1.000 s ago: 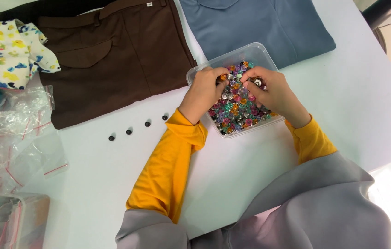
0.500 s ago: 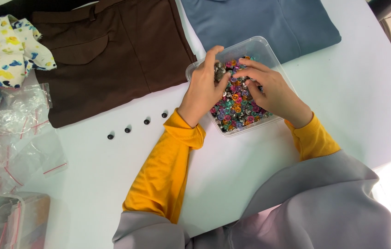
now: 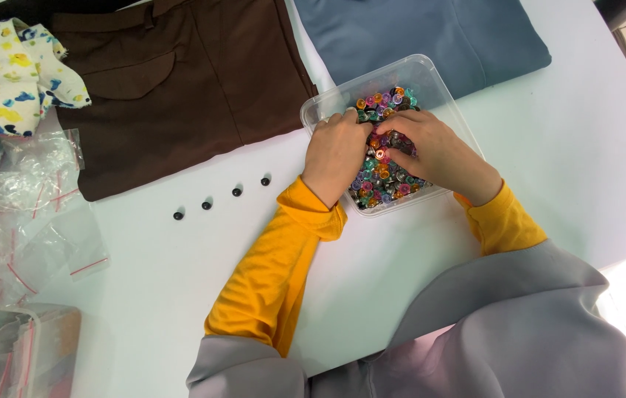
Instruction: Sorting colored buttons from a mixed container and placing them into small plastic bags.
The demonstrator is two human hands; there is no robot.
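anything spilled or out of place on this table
Nothing looks spilled. The colourful snap buttons sit inside the clear tub, where the left hand and right hand dig. Four small black buttons lie outside it, but in a neat row, so seemingly placed.

Multicoloured snaps (image 3: 385, 158), brown garment (image 3: 180, 88), floral cloth (image 3: 3, 74)

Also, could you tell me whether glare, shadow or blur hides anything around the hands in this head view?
Head view: even light and sharp focus on the left hand, right hand and clear tub of coloured buttons; washed-out sunlight at the lower right corner; glare on the crumpled plastic bags; soft shadows on the white table.
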